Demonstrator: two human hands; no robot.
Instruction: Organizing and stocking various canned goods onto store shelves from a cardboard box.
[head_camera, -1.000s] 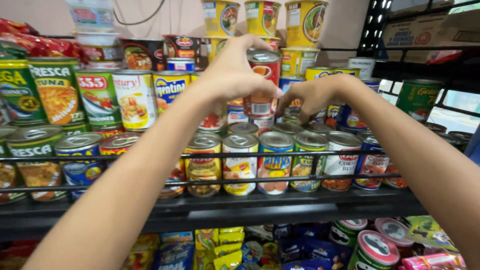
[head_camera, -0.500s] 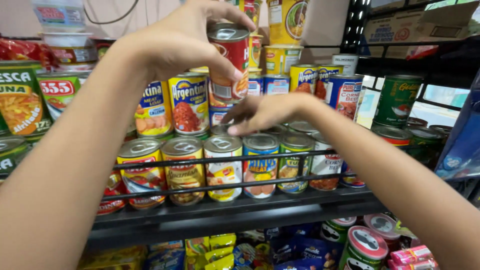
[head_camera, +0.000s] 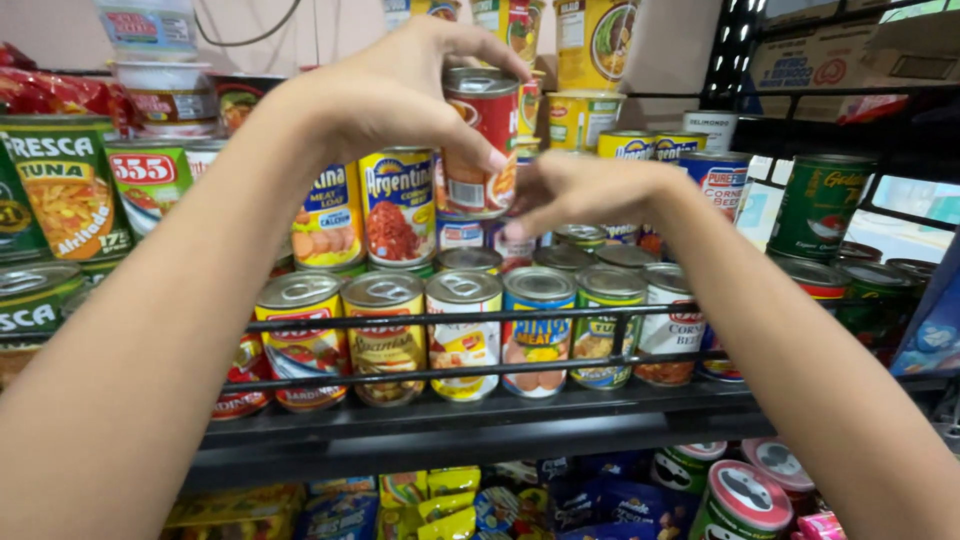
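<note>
**Inspector:** Report the containers first.

**Onlooker:** A black wire shelf carries sealed tins in rows. Their contents cannot be seen; only picture labels of fish and meat show. A yellow-labelled tin stands in the second row, and a blue-labelled tin sits at the front rail.

**Inspector:** And the tin being handled?

**Onlooker:** A red-labelled tin is upright and raised above the front rows, at 12 o'clock from the blue-labelled tin and just beside the yellow one.

**Inspector:** Hand poses?

**Onlooker:** The left hand arches over from 10 o'clock, its grip clenched around the red-labelled tin, fingers across the lid and thumb on the label. The right hand sits at 4 o'clock of that tin, fingers curled toward its base; whether its grip holds anything I cannot tell.
</note>
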